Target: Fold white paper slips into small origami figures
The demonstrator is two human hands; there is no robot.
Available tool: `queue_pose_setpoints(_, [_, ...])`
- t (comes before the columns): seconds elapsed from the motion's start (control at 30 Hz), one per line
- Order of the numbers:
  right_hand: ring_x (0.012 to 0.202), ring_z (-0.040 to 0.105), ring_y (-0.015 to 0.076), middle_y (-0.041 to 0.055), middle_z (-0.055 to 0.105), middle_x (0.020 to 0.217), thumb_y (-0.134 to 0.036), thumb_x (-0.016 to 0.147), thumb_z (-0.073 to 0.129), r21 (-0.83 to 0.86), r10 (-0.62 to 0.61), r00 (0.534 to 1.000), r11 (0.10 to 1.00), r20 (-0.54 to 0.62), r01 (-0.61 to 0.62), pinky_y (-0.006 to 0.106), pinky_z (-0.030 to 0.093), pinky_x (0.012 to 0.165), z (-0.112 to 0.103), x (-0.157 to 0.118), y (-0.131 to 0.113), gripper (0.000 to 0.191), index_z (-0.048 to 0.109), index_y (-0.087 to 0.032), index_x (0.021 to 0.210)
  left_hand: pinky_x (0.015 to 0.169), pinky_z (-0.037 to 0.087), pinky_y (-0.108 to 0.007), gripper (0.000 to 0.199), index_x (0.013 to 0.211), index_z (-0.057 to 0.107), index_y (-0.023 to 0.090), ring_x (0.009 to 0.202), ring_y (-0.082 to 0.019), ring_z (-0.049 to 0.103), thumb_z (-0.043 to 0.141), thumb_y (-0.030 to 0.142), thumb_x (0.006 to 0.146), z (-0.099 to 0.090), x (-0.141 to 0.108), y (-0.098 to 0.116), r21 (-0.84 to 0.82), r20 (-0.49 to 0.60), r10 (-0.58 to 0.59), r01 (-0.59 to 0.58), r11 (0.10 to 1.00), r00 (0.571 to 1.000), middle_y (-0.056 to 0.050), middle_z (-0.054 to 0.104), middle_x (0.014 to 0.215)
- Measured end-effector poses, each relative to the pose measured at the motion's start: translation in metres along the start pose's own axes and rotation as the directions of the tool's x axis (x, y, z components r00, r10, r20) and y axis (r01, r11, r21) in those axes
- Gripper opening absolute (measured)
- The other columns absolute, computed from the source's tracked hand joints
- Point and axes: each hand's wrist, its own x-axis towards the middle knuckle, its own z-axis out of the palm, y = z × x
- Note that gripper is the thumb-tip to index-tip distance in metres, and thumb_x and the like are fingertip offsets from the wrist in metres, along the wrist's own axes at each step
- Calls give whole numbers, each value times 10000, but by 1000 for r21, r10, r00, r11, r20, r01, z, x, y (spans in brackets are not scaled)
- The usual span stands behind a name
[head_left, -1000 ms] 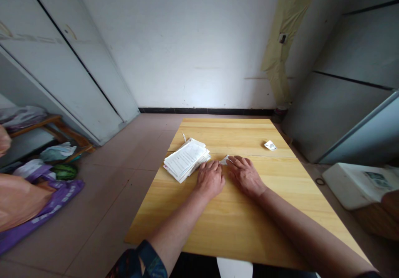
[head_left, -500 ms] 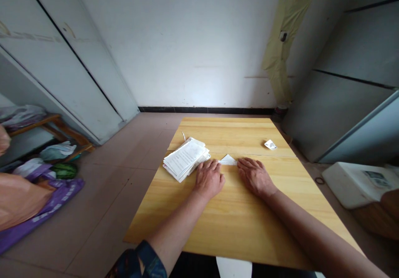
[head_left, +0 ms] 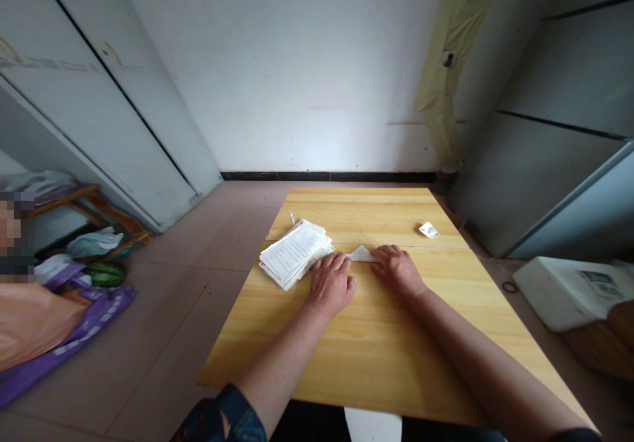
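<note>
Several things crowd the left of the frame: a pixelated patch [head_left: 12,234] cut off by the edge hides whatever is there, and below it a peach plastic bag [head_left: 30,326] lies over a purple woven bag [head_left: 86,313] with pale lettering, both running out of view. Just beside them sits a striped watermelon [head_left: 105,274], partly hidden by a crumpled pale cloth [head_left: 94,245], under a low wooden rack [head_left: 67,197]. White cabinet doors [head_left: 113,78] fill the upper left. On the smooth, pale wooden table [head_left: 376,356] lies a loose stack of printed papers [head_left: 293,254], edges uneven. The left hand [head_left: 331,285] lies flat, fingers together and spread over nothing, its fingertips just beside the stack. Right of it, a thin paper triangle [head_left: 362,254] lies flat on the table between both hands, its right corner under the slightly curled fingers of the right hand [head_left: 399,271], which press down without any visible pinch. Farther right, near the table's edge, lies a small white packet [head_left: 428,230]. Yellowed tape [head_left: 453,52] hangs on the wall at upper right, and a white foam box [head_left: 559,293], cut off by the frame, sits at lower right.
</note>
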Motion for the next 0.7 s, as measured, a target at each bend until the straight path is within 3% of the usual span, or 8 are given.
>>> queue_pose_setpoints(0.43, [876, 529, 198, 68, 661, 909, -278, 932, 486, -189, -134, 987, 975, -83, 117, 313, 300, 760, 15, 6, 7, 204, 673, -198, 937, 992, 376, -462, 486, 1279, 491, 151, 1217, -276, 464, 535, 251, 805, 3, 0, 0, -12, 0, -35, 35, 999, 999, -113, 517, 1348])
queue_pose_setpoints(0.7, [884, 524, 202, 72, 644, 908, -294, 914, 518, -237, -157, 987, 959, 23, 158, 309, 278, 701, 7, 14, 4, 199, 669, -185, 843, 942, 403, -441, 427, 1203, 555, 138, 1113, -292, 504, 552, 281, 800, -2, 1, 2, 23, 6, -73, 72, 997, 997, -128, 578, 1210])
